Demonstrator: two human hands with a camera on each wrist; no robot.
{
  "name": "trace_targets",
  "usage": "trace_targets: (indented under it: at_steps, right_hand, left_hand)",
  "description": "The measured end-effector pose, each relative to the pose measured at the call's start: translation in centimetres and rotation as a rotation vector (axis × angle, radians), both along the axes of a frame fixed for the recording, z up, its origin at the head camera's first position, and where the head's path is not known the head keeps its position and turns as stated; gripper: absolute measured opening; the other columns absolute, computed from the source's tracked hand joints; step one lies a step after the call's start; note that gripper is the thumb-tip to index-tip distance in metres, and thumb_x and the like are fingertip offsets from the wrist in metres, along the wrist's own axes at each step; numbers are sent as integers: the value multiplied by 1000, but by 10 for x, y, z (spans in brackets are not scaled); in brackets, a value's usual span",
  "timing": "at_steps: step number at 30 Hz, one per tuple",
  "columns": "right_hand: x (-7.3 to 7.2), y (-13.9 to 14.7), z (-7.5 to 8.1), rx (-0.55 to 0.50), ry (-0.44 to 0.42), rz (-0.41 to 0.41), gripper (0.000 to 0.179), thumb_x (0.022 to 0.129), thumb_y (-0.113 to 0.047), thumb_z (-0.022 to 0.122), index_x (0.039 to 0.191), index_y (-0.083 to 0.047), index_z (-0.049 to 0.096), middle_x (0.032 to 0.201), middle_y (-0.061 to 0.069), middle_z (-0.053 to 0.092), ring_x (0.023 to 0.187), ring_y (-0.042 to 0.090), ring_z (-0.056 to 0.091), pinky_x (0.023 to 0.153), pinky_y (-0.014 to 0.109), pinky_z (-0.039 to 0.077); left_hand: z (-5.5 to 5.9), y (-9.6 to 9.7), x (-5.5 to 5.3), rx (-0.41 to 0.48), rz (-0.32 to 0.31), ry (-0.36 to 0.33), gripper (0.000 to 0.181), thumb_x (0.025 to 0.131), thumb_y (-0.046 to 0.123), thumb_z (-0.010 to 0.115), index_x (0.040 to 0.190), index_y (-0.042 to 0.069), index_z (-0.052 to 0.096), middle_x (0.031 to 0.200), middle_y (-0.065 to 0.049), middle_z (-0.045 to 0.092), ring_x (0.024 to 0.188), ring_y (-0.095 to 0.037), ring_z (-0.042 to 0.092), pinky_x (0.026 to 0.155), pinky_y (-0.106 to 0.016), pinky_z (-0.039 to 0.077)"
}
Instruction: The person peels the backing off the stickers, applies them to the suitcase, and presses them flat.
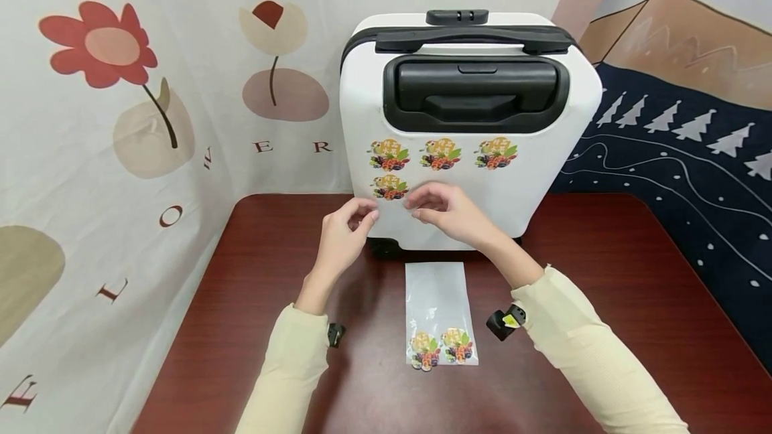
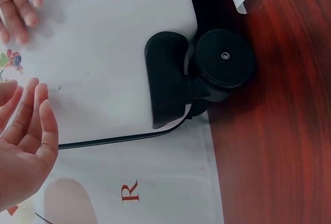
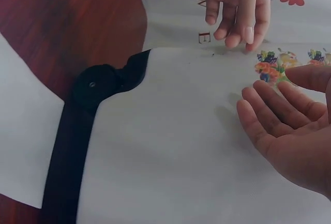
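A white suitcase (image 1: 470,199) stands upright, with three fruit stickers in a row below its black handle recess. Under the leftmost of these is a fourth fruit sticker (image 1: 389,187), flat on the suitcase. Just below and left of that sticker is my left hand (image 1: 340,236), its fingers loosely bent. My right hand (image 1: 452,214) is at the sticker's lower right, fingers relaxed in the right wrist view. I see nothing held in either hand; whether the fingertips touch the suitcase I cannot tell.
On the reddish-brown table (image 1: 241,353), in front of the suitcase, lies a pale sticker sheet (image 1: 437,293) with two fruit stickers near its front edge. A black wheel (image 2: 225,58) sits at the suitcase's lower corner. Printed cloth (image 1: 199,39) hangs behind and to the left.
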State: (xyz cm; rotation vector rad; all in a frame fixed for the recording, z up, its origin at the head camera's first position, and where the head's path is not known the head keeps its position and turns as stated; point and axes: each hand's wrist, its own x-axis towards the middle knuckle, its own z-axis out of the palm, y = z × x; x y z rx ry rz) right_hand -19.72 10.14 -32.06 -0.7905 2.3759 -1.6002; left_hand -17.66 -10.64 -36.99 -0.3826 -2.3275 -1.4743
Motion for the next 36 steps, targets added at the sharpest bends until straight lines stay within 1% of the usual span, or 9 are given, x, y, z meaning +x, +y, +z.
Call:
trace_targets:
  at_steps: [7,13,16,19,23,28,31,33,36]
  right_hand:
    - [3,12,-15,42,-69,-47,21,86,-1,58,106,4,60,102,15,62,89,24,60,76,34,51]
    - [8,24,-31,50,-160,-68,23,88,-4,56,108,8,57,103,23,60,90,34,59,77,44,49]
    - [11,32,-42,68,-221,-91,24,89,-5,55,108,10,56,101,23,60,91,38,58,76,42,50]
    - [16,41,-55,92,-275,-119,24,89,-5,54,108,11,55,98,19,62,90,37,58,73,39,51]
    - [24,55,-73,124,-329,-166,23,89,-6,53,106,9,56,97,17,63,89,34,58,74,41,51]
    - [36,68,-94,138,-390,-236,21,89,-7,55,104,8,56,100,23,60,92,35,57,74,41,51]
    - [43,75,-104,132,-422,-275,20,89,-5,54,102,9,56,100,23,59,92,34,57,73,40,51]
    - [48,79,-111,121,-445,-298,18,88,-4,53,100,9,56,98,22,59,92,32,56,73,40,51]
    - [55,83,-120,102,-468,-324,16,88,-3,52,98,9,56,96,20,59,92,30,55,73,42,51]
  left_hand:
    - [-10,-1,3,-11,-5,-24,9,87,11,62,91,4,67,79,-4,64,68,-13,56,61,-24,45]
    - [-25,-1,8,-36,-32,-81,10,87,10,62,91,3,67,78,-4,64,67,-13,58,62,-25,47]
    - [-33,0,11,-54,-49,-116,9,86,9,62,91,3,66,77,-3,64,67,-14,59,62,-26,49]
    - [-42,0,15,-79,-62,-158,8,86,9,63,90,4,66,77,-2,65,66,-14,59,63,-27,49]
    - [-54,1,20,-122,-80,-247,9,87,12,62,92,6,66,78,1,64,68,-13,59,63,-27,48]
    - [-72,4,27,-174,-138,-356,14,87,14,62,97,4,65,80,-1,65,70,-14,59,62,-28,47]
    - [-81,4,32,-202,-176,-385,16,87,13,62,98,3,65,81,-1,65,71,-14,61,67,-30,49]
    - [-86,4,35,-207,-199,-409,18,86,12,63,99,1,64,81,-3,65,71,-16,63,70,-33,49]
    - [-93,5,39,-207,-236,-438,20,86,13,62,101,-1,63,80,-5,66,68,-20,64,72,-34,49]
